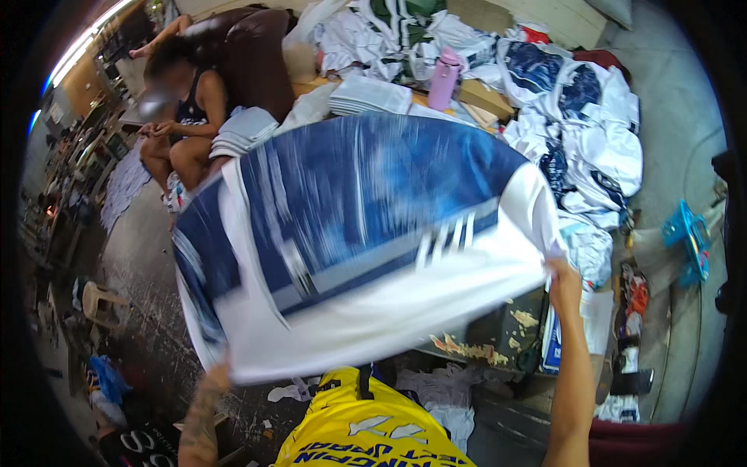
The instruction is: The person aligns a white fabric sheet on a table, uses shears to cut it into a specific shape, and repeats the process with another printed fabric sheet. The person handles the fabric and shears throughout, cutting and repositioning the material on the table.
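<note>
Navy-and-white, broad cloth garment (373, 210) billowed between the left hand (218, 378) and right hand (564, 280), both pinching its near edge.

Garment (373, 226) blocks way forward; gap between yellow shirt (366, 424) and right forearm (573, 381).

place: likely a garment workshop. evidence: heaped clothes (595, 144), folded stack (369, 95), peeling tabletop (486, 352), scuffed floor (148, 268), overhead tube light (80, 47).
</note>
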Demonstrator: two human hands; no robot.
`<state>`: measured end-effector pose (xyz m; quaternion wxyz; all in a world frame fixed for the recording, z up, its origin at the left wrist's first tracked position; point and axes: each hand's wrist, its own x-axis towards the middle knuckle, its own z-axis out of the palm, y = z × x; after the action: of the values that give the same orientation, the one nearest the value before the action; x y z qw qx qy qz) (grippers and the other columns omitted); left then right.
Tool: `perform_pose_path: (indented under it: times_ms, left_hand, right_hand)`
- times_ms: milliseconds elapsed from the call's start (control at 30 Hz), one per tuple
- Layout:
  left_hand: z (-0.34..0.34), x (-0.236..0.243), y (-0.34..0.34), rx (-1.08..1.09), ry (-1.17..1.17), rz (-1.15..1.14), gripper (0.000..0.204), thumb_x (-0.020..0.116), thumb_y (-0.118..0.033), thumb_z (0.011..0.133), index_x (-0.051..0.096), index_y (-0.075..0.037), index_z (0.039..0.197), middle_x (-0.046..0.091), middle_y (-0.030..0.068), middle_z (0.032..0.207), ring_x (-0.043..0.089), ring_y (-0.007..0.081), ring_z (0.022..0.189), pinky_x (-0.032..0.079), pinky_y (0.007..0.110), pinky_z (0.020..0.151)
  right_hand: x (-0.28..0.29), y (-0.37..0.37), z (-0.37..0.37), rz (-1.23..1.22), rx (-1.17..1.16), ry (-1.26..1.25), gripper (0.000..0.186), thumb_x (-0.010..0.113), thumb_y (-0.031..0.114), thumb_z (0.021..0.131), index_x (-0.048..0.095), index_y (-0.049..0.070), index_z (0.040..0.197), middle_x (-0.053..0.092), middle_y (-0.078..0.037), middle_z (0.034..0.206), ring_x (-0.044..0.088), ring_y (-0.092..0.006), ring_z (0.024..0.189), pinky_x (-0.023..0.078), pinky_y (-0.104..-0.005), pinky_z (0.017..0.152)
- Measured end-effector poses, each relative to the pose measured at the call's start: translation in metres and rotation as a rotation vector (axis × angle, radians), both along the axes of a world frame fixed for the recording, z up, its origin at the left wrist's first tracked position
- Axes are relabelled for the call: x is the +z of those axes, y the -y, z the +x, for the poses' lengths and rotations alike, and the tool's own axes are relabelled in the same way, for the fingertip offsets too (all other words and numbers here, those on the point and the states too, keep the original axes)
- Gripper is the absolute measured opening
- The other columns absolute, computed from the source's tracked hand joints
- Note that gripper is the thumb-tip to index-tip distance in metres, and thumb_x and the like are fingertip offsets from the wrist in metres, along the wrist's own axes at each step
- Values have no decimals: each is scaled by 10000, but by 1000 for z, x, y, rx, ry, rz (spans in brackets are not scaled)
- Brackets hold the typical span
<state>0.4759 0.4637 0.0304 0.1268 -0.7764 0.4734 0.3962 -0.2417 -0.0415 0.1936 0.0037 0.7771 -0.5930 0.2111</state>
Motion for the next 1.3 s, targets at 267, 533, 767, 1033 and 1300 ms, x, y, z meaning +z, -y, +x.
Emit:
perform_pose_path:
  times_ms: [267,533,767,1033,1300]
  left_hand:
    - [-72,-32,121,78,179,-844,898,793,-380,941,382,-117,1695,388,277,1669,400,516,1504,334,582,1244]
    - [-7,-35,430,123,500,-768,968,673,-733,950,353,-251,1726,282,214,1769,214,470,1638,159,698,1293]
    - [23,-51,567,-104,462,-825,1003,716,-737,913,395,-213,1706,319,204,1762,246,437,1641,175,657,1310]
    - [-17,-65,790,-159,602,-744,1091,518,-929,887,597,-62,1544,651,247,1497,549,417,1468,204,638,1309]
    - [-55,-45,677,1,399,-949,885,625,-636,1039,331,-164,1727,337,263,1740,283,424,1632,198,704,1275]
  right_hand:
    - [-98,-91,39,591,186,-143,751,830,222,845,598,189,1559,511,-199,1657,380,-519,1558,318,-663,1264]
    - [-168,-144,132,708,-2,-318,932,656,733,943,415,259,1708,237,-182,1810,64,-508,1670,-25,-771,1257]
    - [-162,-97,189,641,-186,-63,1037,663,797,877,423,216,1702,179,-193,1823,53,-538,1659,-23,-754,1268]
    - [-200,108,116,412,-164,-243,1001,753,653,901,319,318,1739,144,-111,1844,130,-509,1657,159,-751,1276]
    - [-121,19,45,204,-256,-34,885,826,354,924,426,86,1666,349,-212,1750,293,-522,1591,216,-614,1303]
